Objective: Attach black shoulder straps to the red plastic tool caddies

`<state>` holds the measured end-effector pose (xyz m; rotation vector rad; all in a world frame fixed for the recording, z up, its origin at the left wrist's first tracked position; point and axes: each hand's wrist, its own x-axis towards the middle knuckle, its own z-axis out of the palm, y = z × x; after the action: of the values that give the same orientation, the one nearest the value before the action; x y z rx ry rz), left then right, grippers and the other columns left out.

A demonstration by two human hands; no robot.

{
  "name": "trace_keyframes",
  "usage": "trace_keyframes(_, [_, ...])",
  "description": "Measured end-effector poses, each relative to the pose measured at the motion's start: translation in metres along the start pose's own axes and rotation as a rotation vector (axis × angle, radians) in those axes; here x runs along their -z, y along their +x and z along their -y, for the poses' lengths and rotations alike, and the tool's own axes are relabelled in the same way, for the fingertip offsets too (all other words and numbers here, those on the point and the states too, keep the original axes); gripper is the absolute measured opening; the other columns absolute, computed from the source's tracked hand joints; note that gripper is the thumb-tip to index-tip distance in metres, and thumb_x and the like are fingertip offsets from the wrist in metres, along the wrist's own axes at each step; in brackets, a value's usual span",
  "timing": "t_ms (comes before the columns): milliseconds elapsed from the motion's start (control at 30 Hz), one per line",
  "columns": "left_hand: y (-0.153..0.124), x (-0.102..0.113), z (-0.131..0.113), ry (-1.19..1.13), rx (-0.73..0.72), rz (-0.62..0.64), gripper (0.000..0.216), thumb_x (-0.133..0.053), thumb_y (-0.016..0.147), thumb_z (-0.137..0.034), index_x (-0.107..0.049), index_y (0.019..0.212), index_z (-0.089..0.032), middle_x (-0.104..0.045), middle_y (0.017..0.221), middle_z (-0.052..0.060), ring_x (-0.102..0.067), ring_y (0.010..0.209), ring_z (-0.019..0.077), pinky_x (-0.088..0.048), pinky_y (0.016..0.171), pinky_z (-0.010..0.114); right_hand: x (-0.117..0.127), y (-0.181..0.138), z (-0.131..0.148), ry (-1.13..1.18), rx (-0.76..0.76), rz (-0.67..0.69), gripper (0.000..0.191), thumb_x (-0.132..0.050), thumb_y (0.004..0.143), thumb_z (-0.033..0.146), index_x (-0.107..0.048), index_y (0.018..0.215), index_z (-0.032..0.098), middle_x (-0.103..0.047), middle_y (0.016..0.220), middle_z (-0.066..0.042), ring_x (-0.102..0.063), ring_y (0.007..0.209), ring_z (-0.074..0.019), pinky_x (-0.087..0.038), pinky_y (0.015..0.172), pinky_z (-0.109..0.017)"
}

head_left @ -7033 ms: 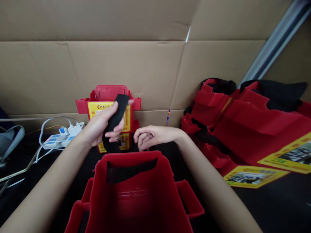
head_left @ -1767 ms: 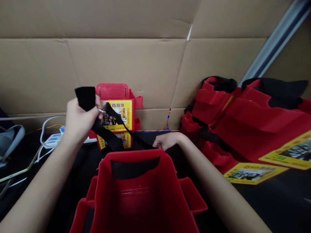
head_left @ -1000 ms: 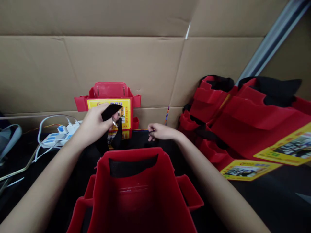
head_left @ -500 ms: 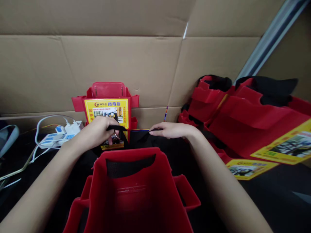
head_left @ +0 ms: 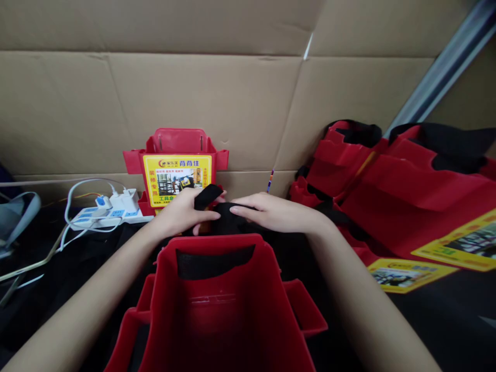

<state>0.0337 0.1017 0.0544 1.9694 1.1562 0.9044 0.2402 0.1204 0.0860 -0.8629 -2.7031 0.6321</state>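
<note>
a black webbing strap [head_left: 227, 221] lies bunched up just beyond the far rim of an open red fabric bag [head_left: 217, 315], between the two hands. the left hand [head_left: 182, 212] has its fingers curled and pinches a loose end of the strap, which sticks up above the thumb. the right hand [head_left: 273, 213] lies flat on top of the bunch, fingers stretched out and held together, its fingertips close to the left hand. a black strip [head_left: 215, 261] runs along the inside of the bag's far wall. farther back an upright red pouch with a yellow printed label [head_left: 176, 175] leans against a brown cardboard wall [head_left: 217, 103]. a white power strip [head_left: 104, 214] lies to the left and a pile of red and black bags [head_left: 387, 191] to the right, all on the dark tabletop [head_left: 445, 315].
</note>
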Motion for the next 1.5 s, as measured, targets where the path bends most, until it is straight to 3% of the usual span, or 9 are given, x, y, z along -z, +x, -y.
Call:
trace_keyframes(133, [-0.003,0.009,0.001,0.052,0.033,0.177,0.014,-0.065,0.071,-0.029,-0.064,0.075,-0.015,-0.053,0.043,-0.006,-0.047,0.033,0.0077,-0.035,0.033,0.017,0.009,-0.009,0.005,-0.053,0.060,-0.018,0.036,-0.035,0.091,0.038,-0.064,0.089,0.017,-0.063,0.078,-0.001,-0.053,0.067,-0.0122,-0.039,0.064,-0.023])
trace_keyframes(333, [-0.008,0.027,0.000,0.310,0.176,0.183,0.007,-0.060,0.070,-0.021,-0.060,0.065,-0.017,-0.053,0.042,-0.005,-0.049,0.034,0.0097,-0.034,0.034,0.017,0.032,-0.025,-0.018,-0.332,-0.153,-0.383,0.038,-0.036,0.089,0.041,-0.063,0.102,0.017,-0.066,0.087,-0.006,-0.060,0.077,-0.0182,-0.043,0.072,-0.028])
trace_keyframes(567, [-0.022,0.032,-0.006,0.637,0.238,-0.016,0.012,-0.054,0.069,-0.013,-0.065,0.071,-0.017,-0.057,0.046,-0.003,-0.048,0.030,0.0110,-0.033,0.032,0.019,0.040,-0.036,-0.043,-0.549,-0.654,-0.177,0.034,-0.042,0.086,0.028,-0.065,0.107,0.016,-0.066,0.100,-0.014,-0.064,0.087,-0.0275,-0.047,0.075,-0.039])
trace_keyframes(733, [-0.021,0.025,-0.016,0.671,-0.232,-0.105,0.019,-0.052,0.075,-0.010,-0.068,0.075,-0.019,-0.069,0.068,0.000,-0.063,0.056,0.0134,-0.047,0.055,0.022,0.018,-0.017,-0.017,-0.101,-0.158,-0.082,0.064,-0.061,0.075,0.042,-0.042,0.133,0.023,-0.048,0.133,-0.007,-0.046,0.121,-0.0240,-0.038,0.100,-0.036])
trace_keyframes(867, [-0.012,0.013,-0.014,0.565,-0.493,-0.146,0.025,-0.049,0.077,-0.005,-0.069,0.082,-0.019,-0.072,0.083,0.000,-0.066,0.080,0.0137,-0.049,0.073,0.023,-0.016,0.015,0.004,0.453,0.129,-0.075,0.055,-0.053,0.083,0.029,-0.035,0.134,0.016,-0.060,0.114,-0.009,-0.060,0.101,-0.0151,-0.047,0.089,-0.030])
trace_keyframes(1000, [-0.009,0.005,-0.013,0.444,-0.451,-0.158,0.017,-0.051,0.083,-0.016,-0.065,0.091,-0.019,-0.070,0.078,0.000,-0.066,0.074,0.0135,-0.049,0.071,0.023,-0.036,0.029,0.002,0.660,0.075,-0.046,0.034,-0.050,0.083,0.017,-0.050,0.118,0.015,-0.064,0.084,-0.003,-0.065,0.073,-0.0124,-0.055,0.069,-0.028])
trace_keyframes(1167, [-0.016,0.007,-0.023,0.195,-0.150,-0.306,0.020,-0.032,0.093,-0.031,-0.046,0.097,-0.018,-0.044,0.048,-0.008,-0.042,0.033,0.0076,-0.036,0.039,0.020,-0.030,0.027,-0.005,0.875,-0.090,-0.285,0.027,-0.056,0.078,0.013,-0.056,0.105,0.016,-0.066,0.090,-0.005,-0.067,0.072,-0.0127,-0.056,0.068,-0.026])
trace_keyframes(1333, [-0.018,0.010,-0.026,0.569,-0.207,-0.350,0.013,-0.044,0.086,-0.024,-0.049,0.076,-0.018,-0.056,0.064,-0.001,-0.052,0.057,0.0115,-0.039,0.055,0.023,-0.030,0.032,-0.006,0.943,-0.082,-0.432,0.011,-0.058,0.080,0.022,-0.058,0.088,0.015,-0.066,0.084,-0.005,-0.067,0.077,-0.0140,-0.056,0.069,-0.027])
trace_keyframes(1500, [-0.012,0.009,-0.014,0.677,-0.244,-0.490,0.015,-0.055,0.081,-0.029,-0.055,0.072,-0.016,-0.063,0.068,0.000,-0.056,0.061,0.0131,-0.038,0.056,0.022,-0.034,0.035,-0.009,0.639,0.052,-0.553,0.010,-0.057,0.079,0.025,-0.052,0.083,0.017,-0.062,0.077,-0.001,-0.066,0.077,-0.0154,-0.054,0.069,-0.028])
